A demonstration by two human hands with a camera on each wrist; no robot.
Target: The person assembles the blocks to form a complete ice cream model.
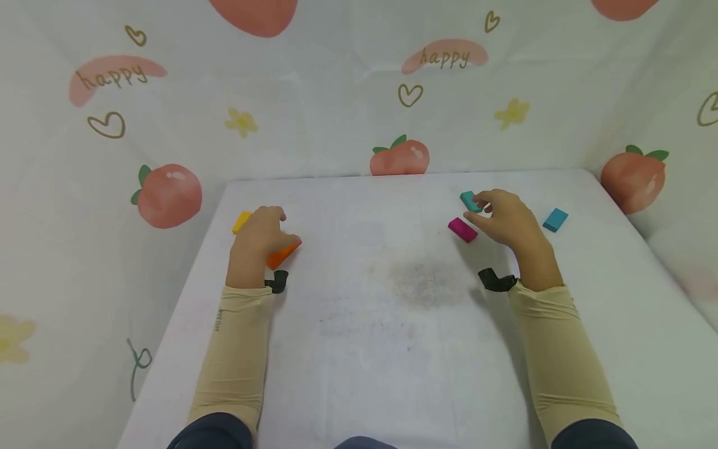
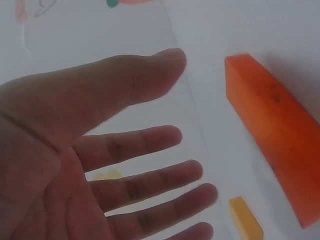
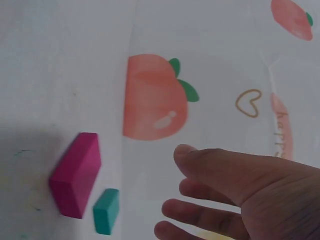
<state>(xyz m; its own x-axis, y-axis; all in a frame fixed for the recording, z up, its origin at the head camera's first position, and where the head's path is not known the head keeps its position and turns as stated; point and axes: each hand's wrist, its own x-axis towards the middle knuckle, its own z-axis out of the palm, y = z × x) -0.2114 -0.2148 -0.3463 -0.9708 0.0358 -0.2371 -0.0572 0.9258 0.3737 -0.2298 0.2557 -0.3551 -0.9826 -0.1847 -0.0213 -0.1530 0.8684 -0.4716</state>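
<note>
Above an orange block (image 1: 284, 254) at the table's left side hovers my left hand (image 1: 258, 237), thumb and fingers spread apart. The left wrist view shows that palm empty, with the orange block (image 2: 280, 135) off the fingertips and a yellow block (image 2: 246, 218) beyond. My right hand (image 1: 506, 219) is held over the right side, fingers loosely bent and holding nothing. Near its fingertips lie a teal block (image 1: 470, 201) and a magenta block (image 1: 462, 230). In the right wrist view a gap separates the fingers from the magenta block (image 3: 76, 175) and the teal block (image 3: 106, 211).
A blue block (image 1: 555, 219) lies to the right of my right hand. The white table (image 1: 359, 349) has a greyish smudge near its middle. A white curtain (image 1: 325, 112) printed with fruit, hearts and flowers hangs behind the table and along its sides.
</note>
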